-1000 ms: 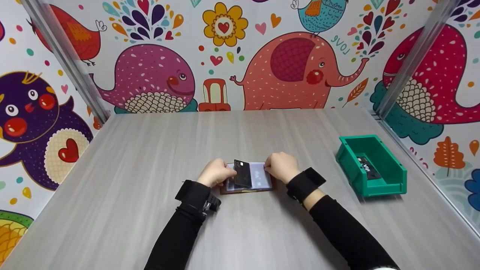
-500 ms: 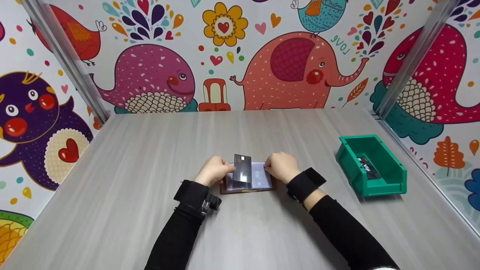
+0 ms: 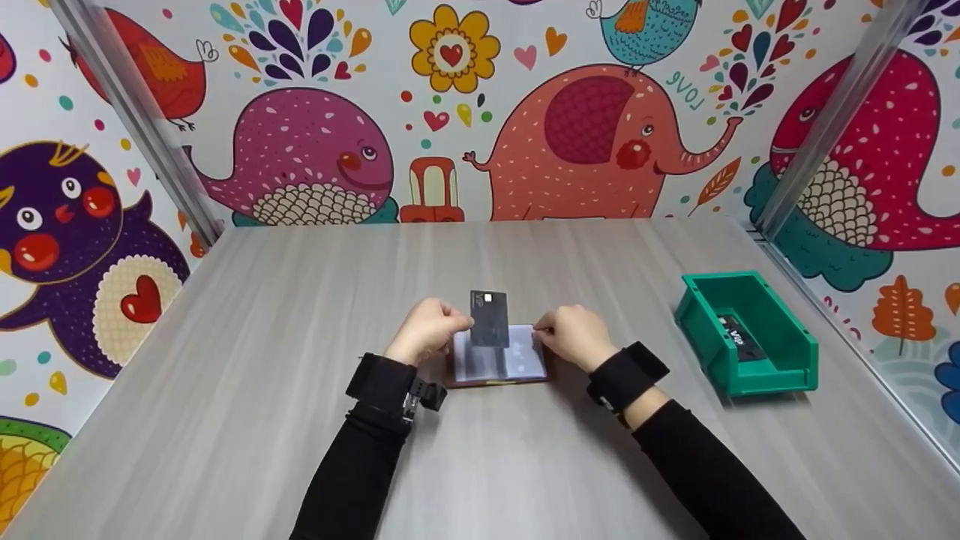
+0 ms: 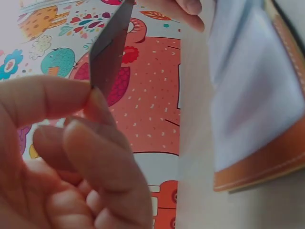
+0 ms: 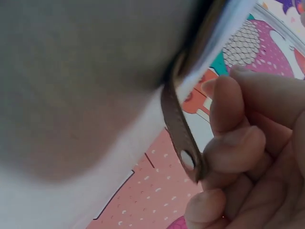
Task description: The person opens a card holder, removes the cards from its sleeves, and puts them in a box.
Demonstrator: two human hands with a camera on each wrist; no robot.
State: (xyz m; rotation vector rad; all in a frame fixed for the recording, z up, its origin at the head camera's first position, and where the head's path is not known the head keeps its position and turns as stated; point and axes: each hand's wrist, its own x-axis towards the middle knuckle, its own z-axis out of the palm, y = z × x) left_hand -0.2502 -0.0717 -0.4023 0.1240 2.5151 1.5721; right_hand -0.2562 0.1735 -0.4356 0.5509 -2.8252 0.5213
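In the head view my left hand (image 3: 429,328) pinches a dark bank card (image 3: 490,321) marked VIP by its left edge, thumb against index finger. Upright above an opened brown card holder (image 3: 499,385), the card still overlaps the far part of its clear sleeves in view. In the left wrist view the card (image 4: 110,52) is seen nearly edge-on. My right hand (image 3: 576,335) is at the holder's far right corner, fingers loosely curled. The right wrist view shows its thumb and index apart from the holder's edge; a strap with a snap (image 5: 187,160) overlaps its fingers, contact unclear.
A green plastic bin (image 3: 772,379) stands at the right of the table, with a black VIP card (image 3: 741,337) inside. Cartoon-printed walls (image 3: 450,112) enclose the back and sides. The wood-grain table (image 3: 300,300) stretches around the holder.
My left hand has lifted the bank card up and away from the holder's left sleeve, and the card now faces the head camera. The right wrist has shifted slightly right.
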